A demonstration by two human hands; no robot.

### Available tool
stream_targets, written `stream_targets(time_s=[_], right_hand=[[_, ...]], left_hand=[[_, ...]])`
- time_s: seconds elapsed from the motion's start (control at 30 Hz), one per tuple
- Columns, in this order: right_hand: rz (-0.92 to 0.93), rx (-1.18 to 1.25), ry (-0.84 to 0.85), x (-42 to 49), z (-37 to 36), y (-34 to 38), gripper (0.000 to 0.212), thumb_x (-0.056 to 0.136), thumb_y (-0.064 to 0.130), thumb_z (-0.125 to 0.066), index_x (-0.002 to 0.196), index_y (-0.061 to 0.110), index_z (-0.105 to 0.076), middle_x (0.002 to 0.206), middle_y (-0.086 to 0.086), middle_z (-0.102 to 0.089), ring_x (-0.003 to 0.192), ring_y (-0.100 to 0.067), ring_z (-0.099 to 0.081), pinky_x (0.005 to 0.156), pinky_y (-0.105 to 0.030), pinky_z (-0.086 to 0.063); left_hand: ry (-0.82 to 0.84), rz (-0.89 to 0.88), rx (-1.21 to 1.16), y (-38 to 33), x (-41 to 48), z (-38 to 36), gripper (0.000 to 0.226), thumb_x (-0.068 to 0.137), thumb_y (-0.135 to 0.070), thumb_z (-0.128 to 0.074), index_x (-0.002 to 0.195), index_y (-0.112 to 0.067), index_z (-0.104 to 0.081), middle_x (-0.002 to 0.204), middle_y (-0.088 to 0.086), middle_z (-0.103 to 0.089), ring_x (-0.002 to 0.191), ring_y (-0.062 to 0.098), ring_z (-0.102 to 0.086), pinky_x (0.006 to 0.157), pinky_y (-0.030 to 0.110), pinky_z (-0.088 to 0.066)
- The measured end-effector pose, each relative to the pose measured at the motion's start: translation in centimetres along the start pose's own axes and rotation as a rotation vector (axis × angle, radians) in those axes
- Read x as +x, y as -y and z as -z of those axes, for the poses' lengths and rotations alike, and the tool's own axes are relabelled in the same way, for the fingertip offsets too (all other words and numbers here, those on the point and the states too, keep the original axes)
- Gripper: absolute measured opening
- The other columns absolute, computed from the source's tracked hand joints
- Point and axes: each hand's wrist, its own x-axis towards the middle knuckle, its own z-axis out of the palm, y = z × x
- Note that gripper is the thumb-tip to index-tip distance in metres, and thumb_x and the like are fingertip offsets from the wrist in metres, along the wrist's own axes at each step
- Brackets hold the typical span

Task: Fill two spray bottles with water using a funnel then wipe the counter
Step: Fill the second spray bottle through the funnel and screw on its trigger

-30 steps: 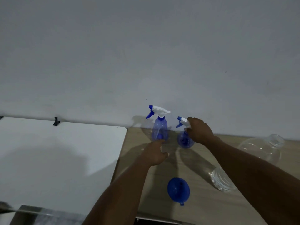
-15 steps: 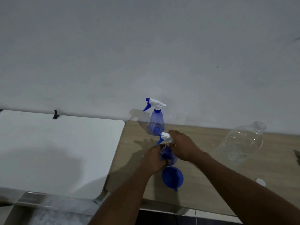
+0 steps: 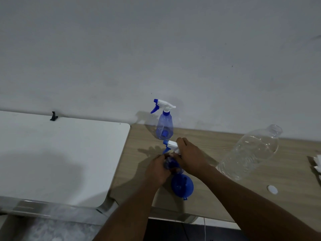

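Note:
A blue spray bottle stands near the middle of the wooden counter. My left hand is wrapped round its body. My right hand grips its white spray head from the right. A second blue spray bottle with a white and blue trigger stands upright against the wall behind it. A blue funnel lies on the counter just in front of my hands. A large clear water bottle, uncapped, leans at the right.
A white table adjoins the counter on the left, with a small black clip at its back edge. A white bottle cap lies on the counter at the right. White cloth or paper shows at the right edge.
My right hand brought the nearer spray bottle from beside the wall toward me, next to the funnel. My left hand closed round its body, and both hands now hold it.

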Motion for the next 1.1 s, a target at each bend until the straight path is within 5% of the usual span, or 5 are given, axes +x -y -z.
stream_targets(time_s=[0.37,0.5,0.7,0.83,1.1], right_hand=[[0.058,0.131,0.14,-0.3,1.9,-0.2,0.031,0.091,0.022,-0.063,0.115,0.015,-0.045,0.111,-0.002,-0.05,0.085,-0.019,-0.052,0.062,-0.02,-0.037],[0.038,-0.086,0.078,0.2,0.8,-0.2,0.052,0.087,0.051,-0.063,0.123,0.019,-0.043,0.108,-0.002,-0.052,0.088,-0.018,-0.049,0.074,-0.03,-0.046],[0.085,0.064,0.007,-0.2,-0.1,-0.7,0.034,0.088,0.025,-0.064,0.116,0.015,-0.048,0.108,-0.006,-0.055,0.093,-0.023,-0.052,0.071,-0.028,-0.039],[0.069,-0.039,0.022,0.0,0.1,-1.0,0.054,0.083,0.051,-0.066,0.124,0.022,-0.045,0.112,0.001,-0.054,0.096,-0.019,-0.05,0.081,-0.033,-0.044],[0.08,-0.001,0.045,0.2,0.1,-1.3,0.055,0.082,0.042,-0.068,0.129,0.024,-0.044,0.124,0.001,-0.052,0.113,-0.02,-0.047,0.095,-0.038,-0.04]], left_hand=[[0.004,-0.025,0.011,0.5,0.7,-0.5,0.045,0.083,-0.037,-0.071,0.125,-0.035,-0.057,0.119,-0.007,-0.066,0.107,0.015,-0.064,0.098,0.04,-0.052],[-0.016,-0.052,0.064,0.8,0.9,-0.4,0.037,0.084,-0.037,-0.072,0.118,-0.031,-0.06,0.113,-0.005,-0.065,0.104,0.016,-0.064,0.096,0.04,-0.053],[-0.005,-0.072,0.081,1.1,1.2,-0.4,0.043,0.088,-0.029,-0.07,0.128,-0.024,-0.057,0.122,-0.001,-0.064,0.113,0.018,-0.062,0.102,0.04,-0.049],[0.003,-0.091,0.065,0.9,1.2,-0.3,0.034,0.089,-0.033,-0.067,0.121,-0.026,-0.06,0.114,-0.002,-0.066,0.105,0.016,-0.063,0.097,0.04,-0.052],[-0.015,-0.074,0.101,0.8,1.4,-0.4,0.035,0.088,-0.031,-0.068,0.122,-0.023,-0.06,0.116,-0.001,-0.065,0.106,0.018,-0.063,0.096,0.037,-0.051]])
